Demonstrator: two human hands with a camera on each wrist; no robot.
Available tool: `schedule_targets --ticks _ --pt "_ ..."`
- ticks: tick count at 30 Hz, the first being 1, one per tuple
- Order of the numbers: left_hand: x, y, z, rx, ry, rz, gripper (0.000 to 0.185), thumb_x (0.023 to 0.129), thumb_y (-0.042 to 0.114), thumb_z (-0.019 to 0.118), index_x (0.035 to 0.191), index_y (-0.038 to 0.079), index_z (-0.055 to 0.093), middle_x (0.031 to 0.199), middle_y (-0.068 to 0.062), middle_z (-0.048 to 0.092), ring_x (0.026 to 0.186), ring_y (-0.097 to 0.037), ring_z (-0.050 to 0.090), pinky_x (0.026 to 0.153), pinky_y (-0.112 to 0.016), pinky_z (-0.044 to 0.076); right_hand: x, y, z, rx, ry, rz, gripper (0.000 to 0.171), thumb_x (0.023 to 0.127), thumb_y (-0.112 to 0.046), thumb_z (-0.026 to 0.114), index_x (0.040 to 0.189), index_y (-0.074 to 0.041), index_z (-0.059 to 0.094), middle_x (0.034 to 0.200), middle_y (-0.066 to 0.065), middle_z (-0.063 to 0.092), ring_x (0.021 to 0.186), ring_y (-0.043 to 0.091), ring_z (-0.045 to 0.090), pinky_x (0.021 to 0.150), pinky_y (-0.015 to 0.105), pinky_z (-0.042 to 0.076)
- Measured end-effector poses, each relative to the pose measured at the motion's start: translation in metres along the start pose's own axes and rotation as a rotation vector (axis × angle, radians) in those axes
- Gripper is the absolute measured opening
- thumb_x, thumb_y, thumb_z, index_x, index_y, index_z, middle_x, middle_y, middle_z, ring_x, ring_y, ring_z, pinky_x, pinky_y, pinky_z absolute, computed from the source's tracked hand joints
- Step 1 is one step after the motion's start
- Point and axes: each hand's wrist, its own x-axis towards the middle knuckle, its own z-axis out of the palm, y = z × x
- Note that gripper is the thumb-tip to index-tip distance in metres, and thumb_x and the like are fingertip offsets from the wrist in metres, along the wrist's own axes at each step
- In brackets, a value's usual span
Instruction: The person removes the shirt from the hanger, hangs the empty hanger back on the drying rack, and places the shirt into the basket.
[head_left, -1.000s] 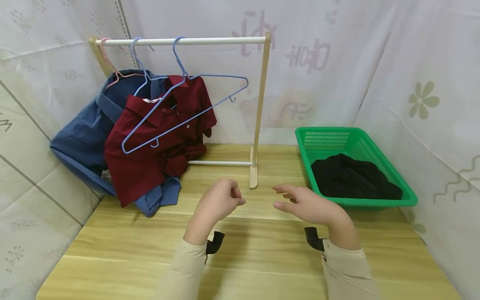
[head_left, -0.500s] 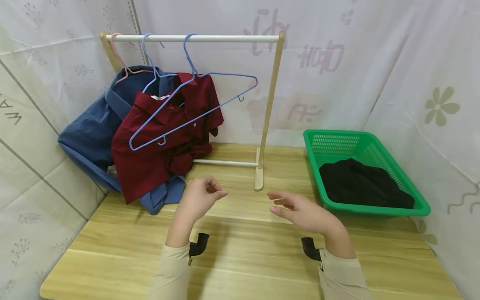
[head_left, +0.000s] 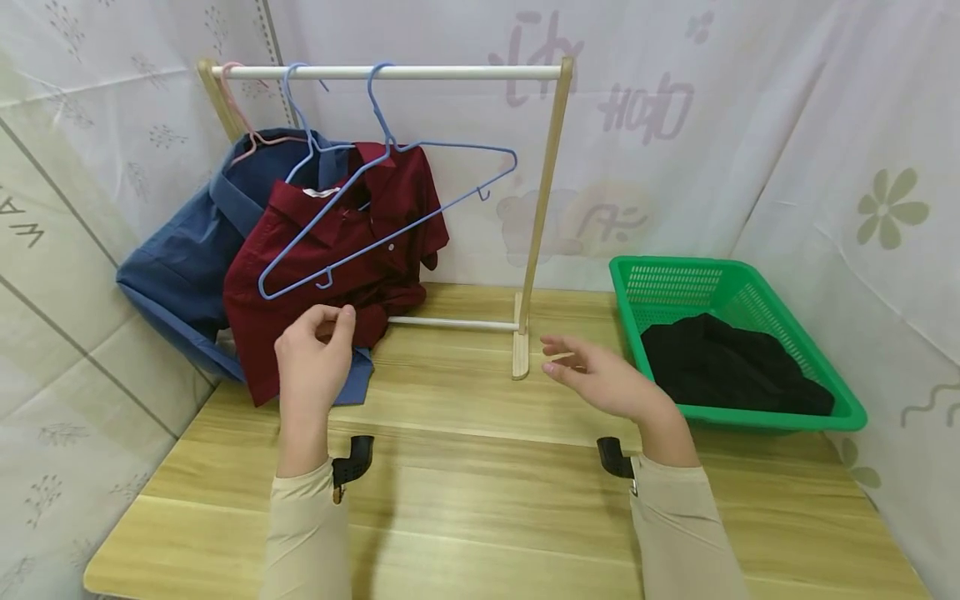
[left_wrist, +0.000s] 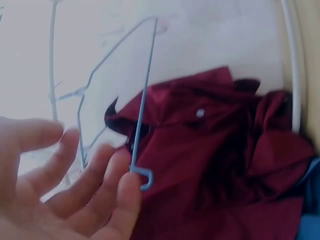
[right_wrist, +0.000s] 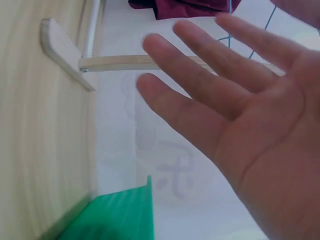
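The empty blue hanger [head_left: 390, 212] hangs by its hook from the white rail of the wooden rack [head_left: 543, 208], toward the rail's left half, above the back left part of the table [head_left: 480, 500]. Its long axis runs on a slant: the right tip points up toward the rack's right post, and the left end drops low in front of the red shirt [head_left: 330, 275]. The left hand [head_left: 313, 357] is raised just below that low end, in front of the red shirt's hem; its fingers are loosely spread and hold nothing. In the left wrist view the fingertips [left_wrist: 125, 185] lie right by the hanger's small lower hook [left_wrist: 142, 177], but blur makes it impossible to tell whether they touch it.

The right hand [head_left: 600, 379] hovers above the table near the rack's right foot, fingers straight and apart, holding nothing.

Behind the red shirt a blue shirt [head_left: 180, 267] hangs at the rack's left end, mostly covered; its hanger shows only as a pink hook. A green basket [head_left: 750, 287] at the table's back right corner holds a black garment [head_left: 731, 367], bunched so its kind cannot be made out.
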Motion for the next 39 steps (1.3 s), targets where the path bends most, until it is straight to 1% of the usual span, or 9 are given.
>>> schedule_targets --ticks 3,6,12,19,23,26,31,35,39 --pt "0.006 -0.002 -0.009 -0.023 0.143 0.005 0.027 0.106 0.026 0.064 0.105 0.003 0.076 0.102 -0.018 0.074 0.088 -0.023 0.065 0.074 -0.019 0.045 0.013 -0.005 -0.009 -0.003 0.036 0.002 0.061 0.113 -0.035 0.054 0.165 -0.010 0.036 0.162 0.018 0.050 0.147 0.044 0.052 0.115 0.062 0.048" --pt "0.013 -0.006 -0.014 -0.039 0.239 0.018 0.023 0.104 0.020 0.064 0.111 0.000 0.073 0.121 -0.016 0.067 0.101 -0.020 0.062 0.077 -0.012 0.046 0.026 -0.009 -0.015 0.005 0.070 0.021 0.060 0.113 -0.032 0.053 0.166 -0.011 0.035 0.162 0.020 0.048 0.147 0.046 0.051 0.116 0.063 0.047" --pt "0.027 -0.013 -0.022 -0.011 0.318 0.038 0.037 0.102 0.019 0.065 0.133 0.000 0.062 0.151 -0.017 0.051 0.135 -0.029 0.045 0.091 -0.027 0.047 0.052 -0.012 -0.024 0.020 0.195 0.090 0.059 0.114 -0.035 0.051 0.166 -0.014 0.034 0.165 0.019 0.044 0.148 0.044 0.050 0.113 0.061 0.050" --pt "0.033 -0.018 -0.027 0.025 0.275 -0.014 0.049 0.102 0.021 0.063 0.149 0.009 0.056 0.154 -0.013 0.057 0.135 -0.034 0.049 0.102 -0.044 0.049 0.087 -0.006 -0.023 0.128 0.336 0.140 0.059 0.114 -0.043 0.047 0.165 -0.014 0.037 0.168 0.015 0.043 0.153 0.040 0.044 0.118 0.058 0.046" --pt "0.034 -0.015 -0.026 0.006 0.248 -0.037 0.048 0.103 0.021 0.062 0.150 0.010 0.056 0.145 -0.014 0.063 0.128 -0.030 0.055 0.101 -0.041 0.049 0.102 -0.004 -0.022 0.161 0.381 0.138 0.060 0.114 -0.042 0.046 0.165 -0.013 0.036 0.169 0.016 0.041 0.155 0.040 0.042 0.120 0.057 0.045" --pt "0.034 -0.014 -0.026 -0.005 0.219 -0.040 0.044 0.105 0.019 0.061 0.148 0.010 0.058 0.136 -0.013 0.067 0.119 -0.024 0.062 0.096 -0.031 0.050 0.111 -0.004 -0.021 0.183 0.386 0.117 0.061 0.114 -0.040 0.046 0.167 -0.011 0.033 0.170 0.018 0.038 0.156 0.041 0.041 0.121 0.057 0.044" --pt "0.033 -0.012 -0.024 0.037 0.142 0.011 0.032 0.107 0.013 0.062 0.138 0.007 0.069 0.118 -0.016 0.076 0.101 -0.023 0.069 0.081 -0.016 0.044 0.121 -0.001 -0.019 0.225 0.381 0.100 0.063 0.115 -0.039 0.044 0.169 -0.012 0.027 0.173 0.018 0.032 0.158 0.041 0.037 0.123 0.057 0.041" --pt "0.030 -0.008 -0.020 0.052 0.111 0.065 0.023 0.105 0.008 0.065 0.124 0.005 0.077 0.107 -0.017 0.081 0.093 -0.027 0.074 0.073 -0.014 0.043 0.125 -0.001 -0.016 0.245 0.382 0.087 0.064 0.115 -0.039 0.045 0.169 -0.010 0.026 0.172 0.020 0.032 0.157 0.043 0.038 0.123 0.058 0.041" --pt "0.028 -0.004 -0.016 0.025 0.094 0.119 0.021 0.104 0.003 0.065 0.120 0.004 0.079 0.101 -0.017 0.081 0.086 -0.029 0.075 0.070 -0.010 0.043 0.127 0.000 -0.013 0.251 0.377 0.081 0.065 0.115 -0.037 0.045 0.169 -0.008 0.024 0.172 0.023 0.032 0.157 0.044 0.038 0.124 0.058 0.040"
